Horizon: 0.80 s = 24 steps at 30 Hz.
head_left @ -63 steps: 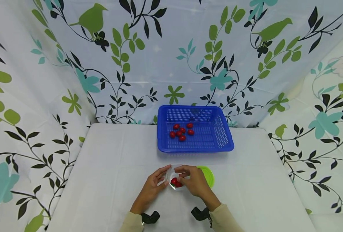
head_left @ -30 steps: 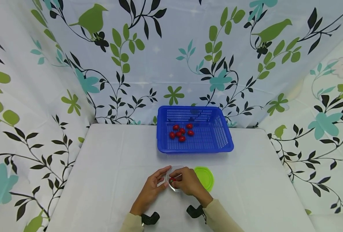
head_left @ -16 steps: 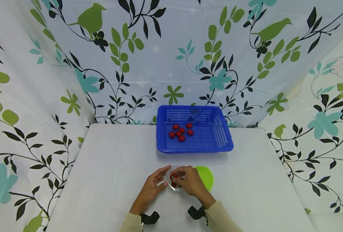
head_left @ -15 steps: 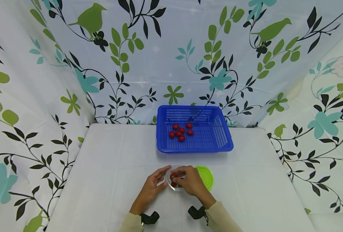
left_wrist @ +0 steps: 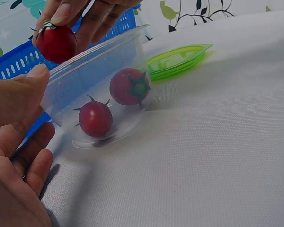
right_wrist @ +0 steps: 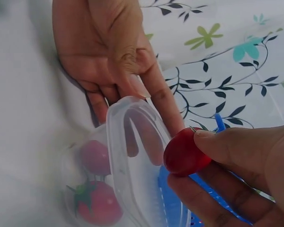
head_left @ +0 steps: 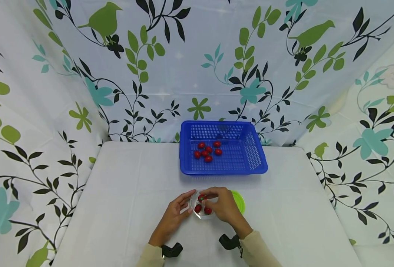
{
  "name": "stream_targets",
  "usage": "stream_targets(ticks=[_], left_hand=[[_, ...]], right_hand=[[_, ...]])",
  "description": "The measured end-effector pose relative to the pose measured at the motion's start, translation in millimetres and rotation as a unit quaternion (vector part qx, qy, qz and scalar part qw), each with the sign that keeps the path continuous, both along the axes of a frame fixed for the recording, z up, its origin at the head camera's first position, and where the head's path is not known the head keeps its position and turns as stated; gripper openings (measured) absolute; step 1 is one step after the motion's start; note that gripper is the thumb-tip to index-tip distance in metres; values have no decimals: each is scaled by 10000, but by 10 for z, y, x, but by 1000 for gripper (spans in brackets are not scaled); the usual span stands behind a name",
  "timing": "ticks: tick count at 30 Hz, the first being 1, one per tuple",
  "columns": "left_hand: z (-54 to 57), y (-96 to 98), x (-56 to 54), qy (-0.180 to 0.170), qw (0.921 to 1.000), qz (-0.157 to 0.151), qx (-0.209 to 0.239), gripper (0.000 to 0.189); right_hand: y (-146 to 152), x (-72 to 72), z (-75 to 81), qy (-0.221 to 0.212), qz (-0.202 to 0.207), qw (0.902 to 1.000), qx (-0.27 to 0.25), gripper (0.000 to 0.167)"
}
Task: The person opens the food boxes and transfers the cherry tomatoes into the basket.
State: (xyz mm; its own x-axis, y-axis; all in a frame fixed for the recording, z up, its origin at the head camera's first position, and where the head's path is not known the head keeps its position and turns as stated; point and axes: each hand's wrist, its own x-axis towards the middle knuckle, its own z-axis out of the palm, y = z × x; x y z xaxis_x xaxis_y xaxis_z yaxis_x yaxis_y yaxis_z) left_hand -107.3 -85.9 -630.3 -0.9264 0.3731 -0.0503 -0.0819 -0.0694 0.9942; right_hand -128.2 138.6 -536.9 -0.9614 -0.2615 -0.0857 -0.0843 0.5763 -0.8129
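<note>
My right hand (head_left: 225, 205) pinches a red cherry tomato (right_wrist: 185, 152) with a green stem end between thumb and fingers. It is held at the rim of a clear plastic container (left_wrist: 102, 71). Two more cherry tomatoes, one nearer (left_wrist: 95, 119) and one farther (left_wrist: 129, 87), lie inside, seen through the wall. On the container's left side my left hand (head_left: 172, 216) holds it, thumb at the rim and index finger along the far side. In the left wrist view its other fingers hang loosely curled below the thumb.
Just right of the container a bright green lid (head_left: 238, 202) lies on the white-covered table (head_left: 143, 178). Farther back stands a blue perforated basket (head_left: 224, 173) with several cherry tomatoes (head_left: 208, 158) in its left half. Patterned cloth hangs behind and at both sides.
My right hand reached down into the container, took hold of a cherry tomato and raised it to the rim. The left hand and the basket have stayed in place.
</note>
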Motion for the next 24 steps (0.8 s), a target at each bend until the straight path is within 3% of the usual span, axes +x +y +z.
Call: stream_targets(ticks=[9, 24], left_hand=[[21, -1, -2, -202, 9998, 38, 7, 58], [26, 4, 9, -134, 9999, 60, 7, 58]], right_hand=[[38, -21, 111, -70, -74, 9999, -120, 25], [118, -75, 319, 161, -314, 9980, -526, 25]])
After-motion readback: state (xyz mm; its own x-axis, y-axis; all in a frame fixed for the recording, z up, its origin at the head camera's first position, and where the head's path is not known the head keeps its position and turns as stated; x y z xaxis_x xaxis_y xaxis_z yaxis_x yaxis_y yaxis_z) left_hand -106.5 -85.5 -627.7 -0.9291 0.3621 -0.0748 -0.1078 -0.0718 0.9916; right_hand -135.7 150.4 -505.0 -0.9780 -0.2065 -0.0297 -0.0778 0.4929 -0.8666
